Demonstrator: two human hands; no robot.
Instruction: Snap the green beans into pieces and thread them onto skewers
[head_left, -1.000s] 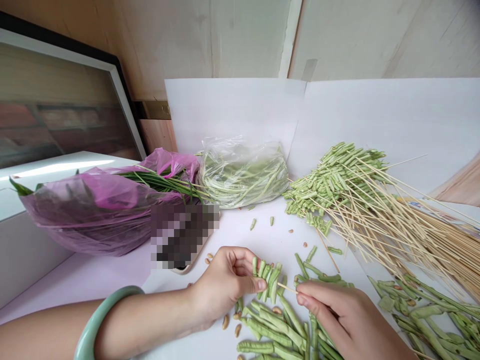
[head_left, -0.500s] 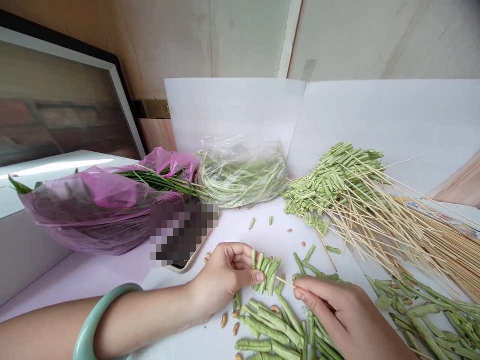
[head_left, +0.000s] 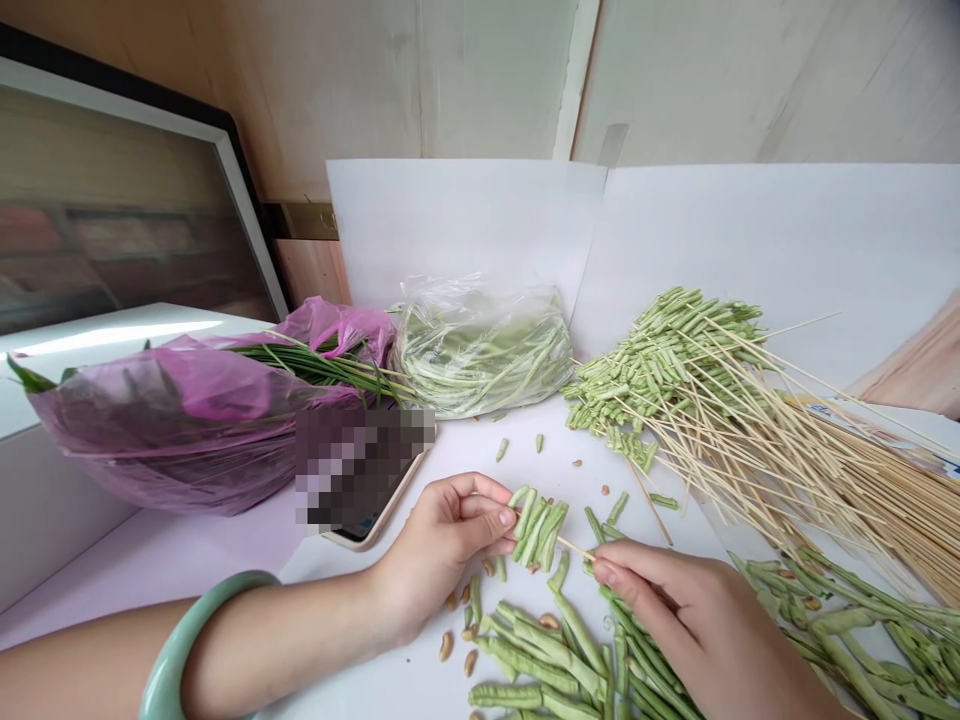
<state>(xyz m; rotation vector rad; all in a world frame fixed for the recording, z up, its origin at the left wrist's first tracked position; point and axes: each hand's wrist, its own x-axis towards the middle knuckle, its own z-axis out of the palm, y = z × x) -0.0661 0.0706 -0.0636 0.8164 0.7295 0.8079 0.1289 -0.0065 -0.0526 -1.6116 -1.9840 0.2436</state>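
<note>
Several short green bean pieces [head_left: 538, 530] sit side by side on a thin wooden skewer [head_left: 576, 548]. My left hand [head_left: 457, 525] is closed in a pinch at the leftmost bean piece, where the skewer's tip is hidden. On the other side, the thumb and forefinger of my right hand [head_left: 675, 610] grip the bare part of the skewer; its far end is hidden. Below both hands lies a loose heap of cut green beans [head_left: 544, 650], with brown bean seeds [head_left: 470, 662] scattered beside it.
A pile of bean-loaded skewers [head_left: 675, 350] lies at the back right, bare sticks [head_left: 885, 470] beside it. Bean scraps [head_left: 862, 630] are at the right. A clear bag of beans [head_left: 484, 350], a purple bag of greens [head_left: 187, 430] and a phone [head_left: 375, 480] stand behind.
My left fingers have shifted from over the bean pieces to their left end, so more of the row shows. The skewer has tilted slightly, and my right hand has moved a little.
</note>
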